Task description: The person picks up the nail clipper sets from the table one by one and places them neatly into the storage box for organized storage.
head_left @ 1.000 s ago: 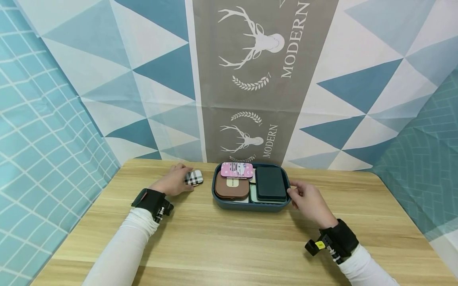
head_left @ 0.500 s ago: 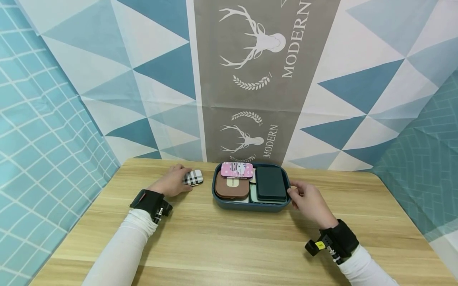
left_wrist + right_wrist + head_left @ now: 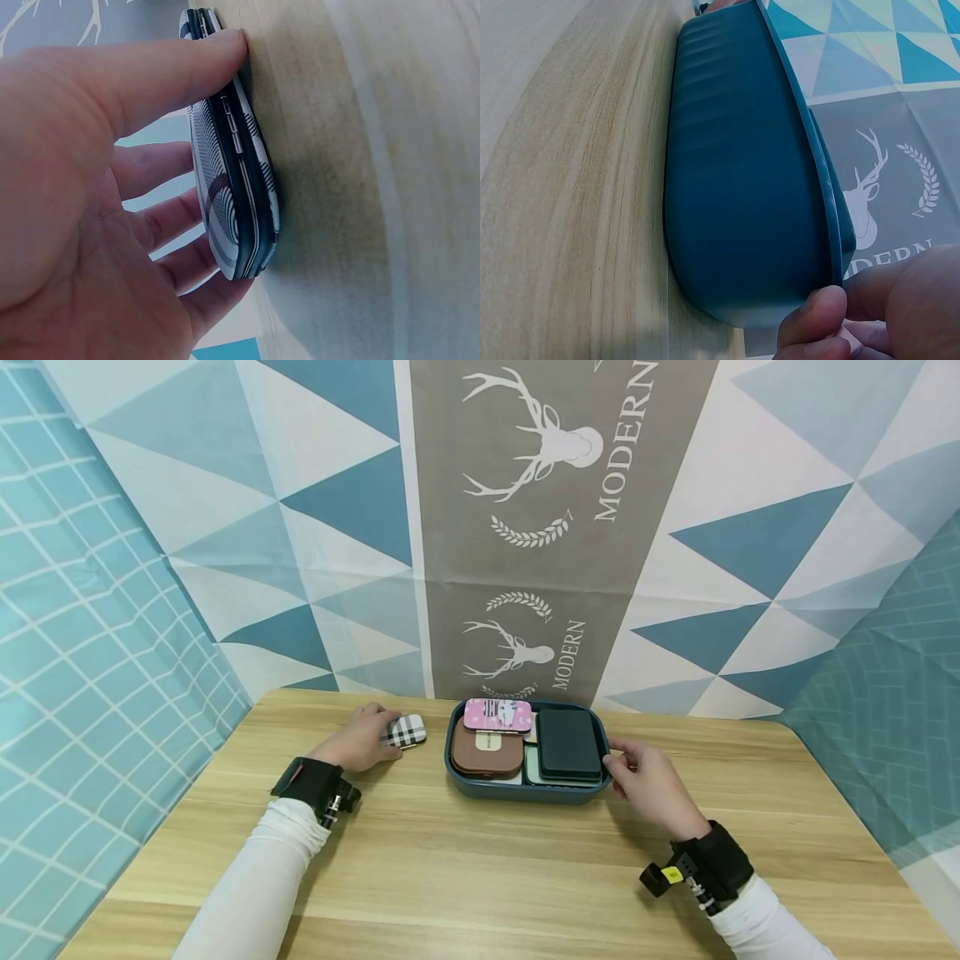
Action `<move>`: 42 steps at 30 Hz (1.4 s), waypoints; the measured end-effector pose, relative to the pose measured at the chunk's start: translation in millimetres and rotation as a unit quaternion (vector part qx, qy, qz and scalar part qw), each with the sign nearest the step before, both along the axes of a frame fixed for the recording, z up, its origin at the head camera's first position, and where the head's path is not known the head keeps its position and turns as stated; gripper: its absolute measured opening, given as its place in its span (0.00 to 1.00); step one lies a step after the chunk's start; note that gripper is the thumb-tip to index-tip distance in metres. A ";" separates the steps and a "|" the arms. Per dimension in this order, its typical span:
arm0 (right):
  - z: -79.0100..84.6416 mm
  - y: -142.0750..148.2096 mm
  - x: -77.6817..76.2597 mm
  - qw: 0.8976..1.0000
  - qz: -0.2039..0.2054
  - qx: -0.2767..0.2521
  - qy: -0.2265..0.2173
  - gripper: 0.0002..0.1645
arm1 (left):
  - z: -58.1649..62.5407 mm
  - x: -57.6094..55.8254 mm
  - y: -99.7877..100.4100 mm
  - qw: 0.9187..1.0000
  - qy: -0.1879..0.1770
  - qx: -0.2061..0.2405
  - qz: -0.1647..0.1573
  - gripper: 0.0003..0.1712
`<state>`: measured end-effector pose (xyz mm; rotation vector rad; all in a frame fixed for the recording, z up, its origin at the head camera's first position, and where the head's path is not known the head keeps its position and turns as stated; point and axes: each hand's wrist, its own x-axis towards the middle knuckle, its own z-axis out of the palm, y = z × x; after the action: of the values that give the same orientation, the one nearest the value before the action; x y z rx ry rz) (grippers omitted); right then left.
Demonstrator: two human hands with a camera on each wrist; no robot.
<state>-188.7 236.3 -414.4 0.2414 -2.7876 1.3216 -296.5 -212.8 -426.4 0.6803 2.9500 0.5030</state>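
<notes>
A small black-and-white plaid hinged case (image 3: 407, 731) lies on the table, left of a dark blue plastic basket (image 3: 487, 791). My left hand (image 3: 358, 741) holds the case by its edges, thumb on the near side and fingers at the far side. The left wrist view shows the case's dark rim and metal clasp (image 3: 234, 127) close up. At the basket's right end, my right hand (image 3: 654, 783) pinches the rim between thumb and finger. Inside the basket are a brown case (image 3: 486, 762), a pink cartoon tin (image 3: 497, 714) on top of it, and a dark green box (image 3: 568, 743).
Pale green and white items (image 3: 533, 766) show partly under the boxes in the basket. The wooden table (image 3: 480, 877) runs up to a patterned backdrop (image 3: 517, 527) just behind the basket. Blue tiled sheeting (image 3: 90, 652) stands at the left.
My left hand has shifted very slightly left, and a little more of the plaid case shows. The right hand and the basket stay where they were.
</notes>
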 end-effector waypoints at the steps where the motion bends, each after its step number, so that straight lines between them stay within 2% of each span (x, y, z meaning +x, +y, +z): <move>1: 0.2 0.0 0.0 1.000 0.000 0.001 0.000 0.24 | 0.0 -0.3 -0.2 1.000 0.000 0.000 -0.001 0.40; 10: -0.6 0.4 -0.3 1.000 -0.002 0.006 0.002 0.24 | 2.4 0.6 -0.1 1.000 -0.005 0.000 0.002 0.40; 21: -1.4 0.2 -0.3 1.000 -0.003 0.004 0.003 0.24 | -1.4 -0.6 -0.1 1.000 -0.005 0.005 0.015 0.39; 42: -0.4 -0.5 -0.2 1.000 -0.005 0.005 0.004 0.24 | 2.5 2.1 -0.8 1.000 -0.004 0.008 0.004 0.37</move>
<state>-189.0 235.8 -414.8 0.2330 -2.7854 1.3016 -294.4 -213.6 -423.9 0.6677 2.9454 0.5284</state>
